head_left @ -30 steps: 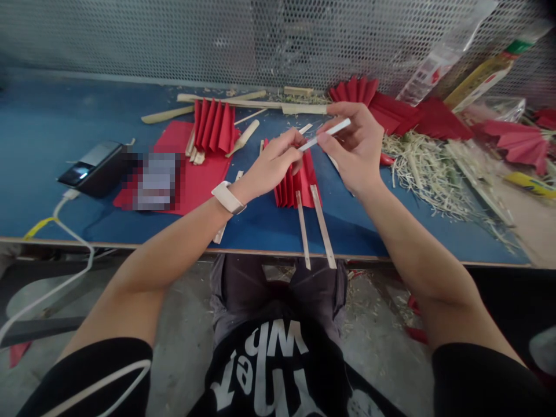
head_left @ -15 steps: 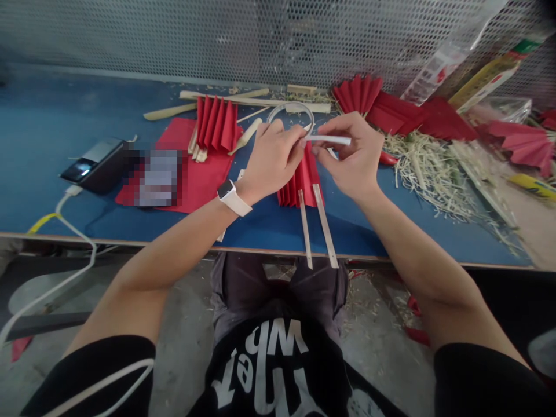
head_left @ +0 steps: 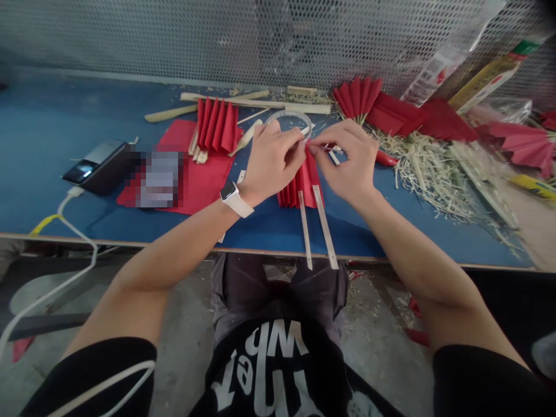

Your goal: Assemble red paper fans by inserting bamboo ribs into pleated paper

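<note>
Left hand (head_left: 271, 159) and right hand (head_left: 350, 165) pinch a translucent curled strip (head_left: 290, 114); slipping could crease the red pleated paper fan (head_left: 299, 188).

Your left hand (head_left: 271, 159) and right hand (head_left: 350, 162) cover the top of the pleated red paper fan (head_left: 299, 185); what their fingertips pinch is too small to tell. The clear tape ring (head_left: 290, 116) sits half hidden behind your left hand. A pixelated patch (head_left: 158, 178) blurs part of the flat red paper sheet (head_left: 200, 174). The white cable (head_left: 69, 195) runs off the left edge.
</note>
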Demonstrator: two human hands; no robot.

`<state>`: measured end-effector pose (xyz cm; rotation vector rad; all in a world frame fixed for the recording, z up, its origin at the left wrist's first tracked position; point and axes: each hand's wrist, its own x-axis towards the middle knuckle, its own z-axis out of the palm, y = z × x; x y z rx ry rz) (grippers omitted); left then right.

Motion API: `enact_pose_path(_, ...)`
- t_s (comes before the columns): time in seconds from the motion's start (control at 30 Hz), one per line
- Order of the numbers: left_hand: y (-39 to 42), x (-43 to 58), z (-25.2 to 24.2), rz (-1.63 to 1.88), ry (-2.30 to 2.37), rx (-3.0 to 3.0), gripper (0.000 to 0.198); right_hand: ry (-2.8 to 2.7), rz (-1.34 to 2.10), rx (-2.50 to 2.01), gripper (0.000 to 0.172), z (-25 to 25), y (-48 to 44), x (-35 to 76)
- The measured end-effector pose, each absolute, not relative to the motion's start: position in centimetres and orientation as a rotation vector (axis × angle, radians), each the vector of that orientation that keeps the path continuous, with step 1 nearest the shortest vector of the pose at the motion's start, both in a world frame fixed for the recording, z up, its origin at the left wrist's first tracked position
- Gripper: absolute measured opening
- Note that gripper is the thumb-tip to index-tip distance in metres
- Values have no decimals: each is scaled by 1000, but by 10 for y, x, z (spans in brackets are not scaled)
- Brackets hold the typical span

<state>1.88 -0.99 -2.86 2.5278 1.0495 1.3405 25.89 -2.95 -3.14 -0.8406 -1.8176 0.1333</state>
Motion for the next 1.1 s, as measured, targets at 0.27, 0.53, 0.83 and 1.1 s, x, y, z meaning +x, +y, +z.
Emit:
enact_pose_path(0.27,-17,26,-24,1408,983,2295,30,-1910,74,-858,43,-27,-30,261)
enact_pose_path(0.53,-13,27,-20,1363,768,2127,35,-1998,61,-718,45,-29,-20,274)
enact_pose_path(0.83,-12,28,-17,1330,645,2132,31,-2057,30,-580,35,-25,-13,285)
enact_pose_path(1.1,8,11,-24,1283,880,2507,33,-1920,109,-765,26,-24,-25,264)
